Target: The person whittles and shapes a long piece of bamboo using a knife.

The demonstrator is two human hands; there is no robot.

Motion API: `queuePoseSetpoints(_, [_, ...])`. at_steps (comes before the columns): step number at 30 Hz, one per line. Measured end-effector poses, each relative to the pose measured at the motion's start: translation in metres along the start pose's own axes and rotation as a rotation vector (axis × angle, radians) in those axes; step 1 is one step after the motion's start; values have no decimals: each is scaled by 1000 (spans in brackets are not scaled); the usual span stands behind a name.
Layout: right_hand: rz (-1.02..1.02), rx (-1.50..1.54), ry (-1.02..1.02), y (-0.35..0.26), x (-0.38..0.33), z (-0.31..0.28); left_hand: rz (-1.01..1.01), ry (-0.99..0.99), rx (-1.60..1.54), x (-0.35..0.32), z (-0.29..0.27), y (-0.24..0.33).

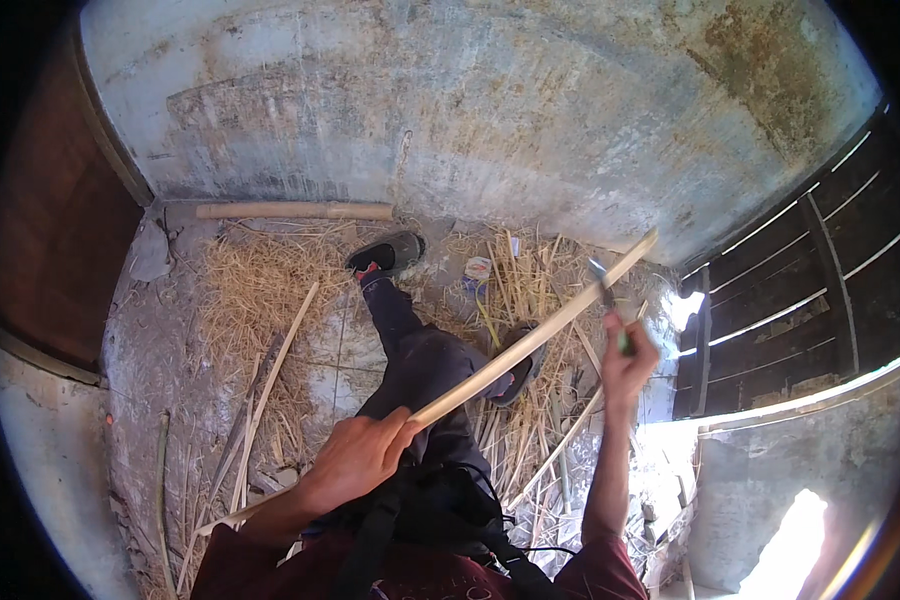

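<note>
A long pale strip, apparently split bamboo [520, 348], slants across my lap from beneath my left forearm toward the wall at upper right. My left hand [360, 458] is closed round its lower part. In my right hand [630, 360], fingers wrapped round a handle with some green showing, is a knife [600, 272]. Its blade is up against the strip near the far end; whether it cuts into the wood cannot be made out. Below the strip my leg [420, 370] is stretched out, a dark shoe [390, 252] at its end.
Straw-like shavings [255, 290] cover much of the floor. A thick bamboo pole [295, 211] lies along the stained wall [450, 120]. Loose strips [280, 370] are to the left, more cut pieces [560, 400] to the right. A slatted wooden panel [790, 290] stands at right, a brown door [65, 220] at left.
</note>
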State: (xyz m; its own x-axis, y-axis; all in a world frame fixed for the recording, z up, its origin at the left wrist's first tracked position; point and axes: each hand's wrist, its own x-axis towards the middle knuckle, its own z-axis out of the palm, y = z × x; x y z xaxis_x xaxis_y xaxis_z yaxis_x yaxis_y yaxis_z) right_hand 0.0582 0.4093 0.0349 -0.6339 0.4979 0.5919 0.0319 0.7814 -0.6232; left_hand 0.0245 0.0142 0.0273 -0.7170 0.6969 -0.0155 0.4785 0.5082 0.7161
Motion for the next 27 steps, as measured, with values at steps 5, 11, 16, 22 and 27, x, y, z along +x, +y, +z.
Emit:
queuePoseSetpoints(5, [151,224,64,39,20,-19,-15,7,-64,-14,1,-15])
queuePoseSetpoints(11, [309,472,-29,-1,-11,-8,-45,33,-255,5,-5,-17])
queuePoseSetpoints(16, [451,711,-249,-31,-24,8,-126,-114,-429,15,-12,-11])
queuePoseSetpoints(22, [510,684,-451,-53,-31,25,-126,-188,-458,18,-10,-5])
queuePoseSetpoints(27, [622,805,-383,-59,-35,40,-51,-203,-307,20,-16,-2])
